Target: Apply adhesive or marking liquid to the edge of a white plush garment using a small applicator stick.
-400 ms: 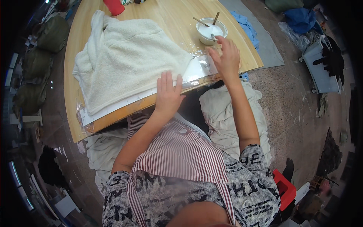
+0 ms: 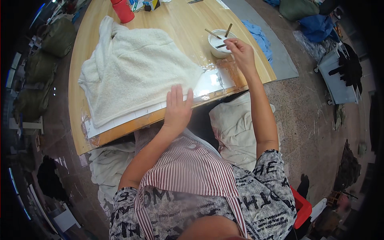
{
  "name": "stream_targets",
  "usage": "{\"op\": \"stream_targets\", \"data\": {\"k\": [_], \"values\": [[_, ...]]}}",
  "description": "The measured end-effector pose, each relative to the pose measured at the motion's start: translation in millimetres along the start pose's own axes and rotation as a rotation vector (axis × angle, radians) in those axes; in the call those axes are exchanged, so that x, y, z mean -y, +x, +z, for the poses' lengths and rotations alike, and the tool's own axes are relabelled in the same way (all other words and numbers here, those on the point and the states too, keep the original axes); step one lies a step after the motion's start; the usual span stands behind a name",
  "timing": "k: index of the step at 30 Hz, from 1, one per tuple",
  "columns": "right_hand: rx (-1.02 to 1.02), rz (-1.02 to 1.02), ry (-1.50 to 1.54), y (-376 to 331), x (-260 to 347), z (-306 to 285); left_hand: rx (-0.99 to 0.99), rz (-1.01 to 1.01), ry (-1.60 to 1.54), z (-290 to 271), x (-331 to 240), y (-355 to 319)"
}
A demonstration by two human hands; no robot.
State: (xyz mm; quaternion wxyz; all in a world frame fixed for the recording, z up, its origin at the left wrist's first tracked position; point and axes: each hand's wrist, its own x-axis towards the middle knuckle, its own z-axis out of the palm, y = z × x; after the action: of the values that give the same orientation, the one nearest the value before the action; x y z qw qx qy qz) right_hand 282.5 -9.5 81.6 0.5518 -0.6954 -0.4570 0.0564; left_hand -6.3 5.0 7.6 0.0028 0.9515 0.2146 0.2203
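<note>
Fluffy white fleece fabric [image 2: 140, 66] lies spread over the near part of the table. My left hand [image 2: 179, 105] rests flat on its front edge, fingers stretched out. At the right, a small white tub [image 2: 221, 53] holds white contents, with two thin sticks [image 2: 228, 30] leaning out of it. My right hand [image 2: 243, 54] is closed in a pinch on another thin stick [image 2: 222, 45] over the tub's near rim. Whether these sticks end in bristles is hidden. Under the fabric, a white marked strip [image 2: 216, 81] runs along the table edge beneath clear tape.
The wooden table [image 2: 176, 20] carries a red bottle [image 2: 124, 12] and small items at the far side. Blue cloth [image 2: 260, 40] lies beyond its right edge. White fabric [image 2: 234, 124] is heaped below the table edge. A grey wheeled bin [image 2: 342, 80] stands on the right.
My right hand has closed its fingers on the stick in the tub, which now lies at a flatter angle. My left hand stays on the fabric. The view has shifted slightly.
</note>
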Motion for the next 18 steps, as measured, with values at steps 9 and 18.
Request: {"op": "stream_targets", "data": {"k": [9, 18], "values": [[-0.212, -0.415, -0.479, 4, -3, -12, -0.015, 0.002, 0.038, 6, 3, -2], [-0.122, -0.163, -0.596, 8, 18, -24, -0.086, 0.013, 0.04, 2, 2, 1]]}}
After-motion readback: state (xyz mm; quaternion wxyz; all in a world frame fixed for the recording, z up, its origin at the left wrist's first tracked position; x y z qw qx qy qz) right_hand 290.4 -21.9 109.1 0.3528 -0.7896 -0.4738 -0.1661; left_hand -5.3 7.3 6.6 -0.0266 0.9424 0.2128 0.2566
